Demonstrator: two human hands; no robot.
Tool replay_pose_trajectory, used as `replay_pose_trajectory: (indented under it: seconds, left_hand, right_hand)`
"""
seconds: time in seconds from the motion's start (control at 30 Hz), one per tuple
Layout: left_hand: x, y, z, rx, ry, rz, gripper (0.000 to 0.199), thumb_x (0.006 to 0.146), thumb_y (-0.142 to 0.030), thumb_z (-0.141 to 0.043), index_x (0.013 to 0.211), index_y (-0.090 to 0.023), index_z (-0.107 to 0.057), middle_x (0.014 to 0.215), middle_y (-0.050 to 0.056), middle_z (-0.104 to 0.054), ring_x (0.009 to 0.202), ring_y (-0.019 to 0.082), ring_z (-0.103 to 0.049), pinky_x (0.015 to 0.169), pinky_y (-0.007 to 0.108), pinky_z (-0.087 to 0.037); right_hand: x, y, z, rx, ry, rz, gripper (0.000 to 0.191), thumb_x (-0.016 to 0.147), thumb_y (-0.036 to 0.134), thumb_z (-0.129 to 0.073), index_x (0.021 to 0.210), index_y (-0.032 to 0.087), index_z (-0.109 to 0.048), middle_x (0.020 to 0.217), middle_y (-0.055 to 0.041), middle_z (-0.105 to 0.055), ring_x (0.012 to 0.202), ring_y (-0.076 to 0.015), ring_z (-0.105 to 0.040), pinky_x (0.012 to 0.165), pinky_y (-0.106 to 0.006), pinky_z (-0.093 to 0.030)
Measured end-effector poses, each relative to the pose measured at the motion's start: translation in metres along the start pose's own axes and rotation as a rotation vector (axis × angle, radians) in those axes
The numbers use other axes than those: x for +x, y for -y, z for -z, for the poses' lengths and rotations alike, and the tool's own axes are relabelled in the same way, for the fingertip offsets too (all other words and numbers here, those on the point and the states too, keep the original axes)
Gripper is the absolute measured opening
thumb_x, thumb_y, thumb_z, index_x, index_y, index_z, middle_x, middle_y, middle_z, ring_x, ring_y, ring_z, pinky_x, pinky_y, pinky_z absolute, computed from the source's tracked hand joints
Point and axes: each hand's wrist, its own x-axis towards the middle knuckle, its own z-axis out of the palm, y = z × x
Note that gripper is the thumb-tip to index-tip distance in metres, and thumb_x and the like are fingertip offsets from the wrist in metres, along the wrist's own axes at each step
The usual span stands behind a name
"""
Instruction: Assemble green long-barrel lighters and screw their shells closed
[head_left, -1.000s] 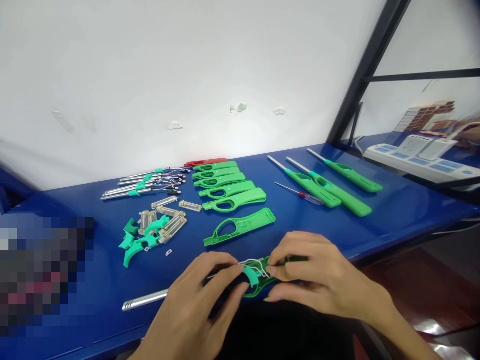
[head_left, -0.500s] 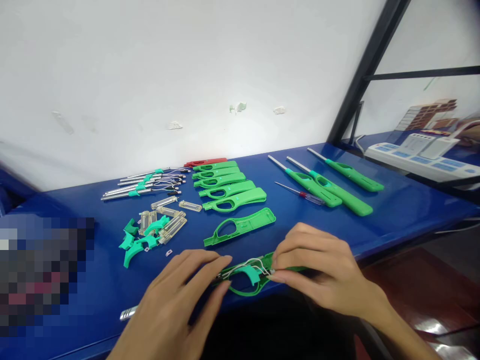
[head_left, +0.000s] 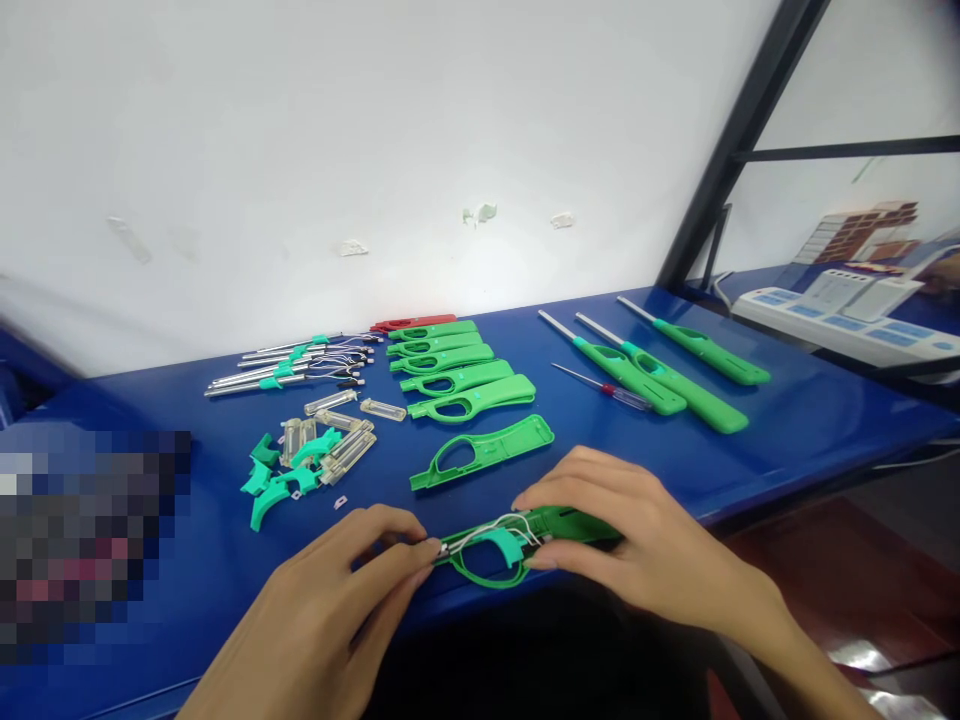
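Note:
Close to the table's front edge lies a green lighter handle shell, its inside facing up. A teal trigger and white wires sit in it. My left hand pinches the narrow left end, where a bit of metal tube shows. My right hand grips the wider part, thumb at the near edge by the trigger and fingers over the far edge. A matching half shell rests just beyond.
Beyond are several green shells, a red shell, metal tubes with wires, teal triggers and clear fuel tanks. A screwdriver and three long lighters lie to the right. A power strip stands farther right.
My right fingers have shifted from the wire ends to the shell's edges, uncovering more of its wide part. My left hand has moved slightly left and closed on the narrow end.

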Motion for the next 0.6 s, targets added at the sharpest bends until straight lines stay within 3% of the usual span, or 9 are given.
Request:
replay_pose_trajectory:
  seconds: [0.27,0.43,0.6]
  left_hand:
    - [0.0019,0.0004,-0.0014,-0.015,0.012,0.029,0.027,0.111,-0.024,-0.049,0.115,-0.031,-0.075,0.113,0.0,-0.073,0.09,0.013,-0.076,0.078,0.019,-0.061]
    - [0.0046,0.0,-0.0015,0.001,0.032,0.053,0.028,0.111,-0.024,-0.048,0.116,-0.031,-0.075,0.114,0.001,-0.073,0.093,0.014,-0.076,0.08,0.02,-0.061]
    - [0.0023,-0.0017,-0.0075,0.063,-0.078,0.038,0.026,0.112,-0.026,-0.048,0.113,-0.029,-0.074,0.121,0.003,-0.069,0.097,0.016,-0.076,0.085,0.025,-0.062]
  right_hand:
    - [-0.0018,-0.0005,0.0009,-0.044,0.019,-0.024,0.038,0.101,0.04,-0.074,0.135,0.023,-0.071,0.108,-0.0031,-0.077,0.098,-0.0206,-0.068,0.089,-0.033,-0.052]
    - [-0.0015,-0.0002,0.0014,-0.042,0.047,-0.026,0.032,0.102,0.039,-0.073,0.132,0.026,-0.075,0.11,-0.0037,-0.075,0.099,-0.02,-0.067,0.088,-0.033,-0.052]
    - [-0.0005,0.0,0.0017,-0.041,0.044,-0.025,0.028,0.103,0.039,-0.072,0.128,0.027,-0.078,0.108,-0.0032,-0.074,0.097,-0.0193,-0.066,0.085,-0.032,-0.052]
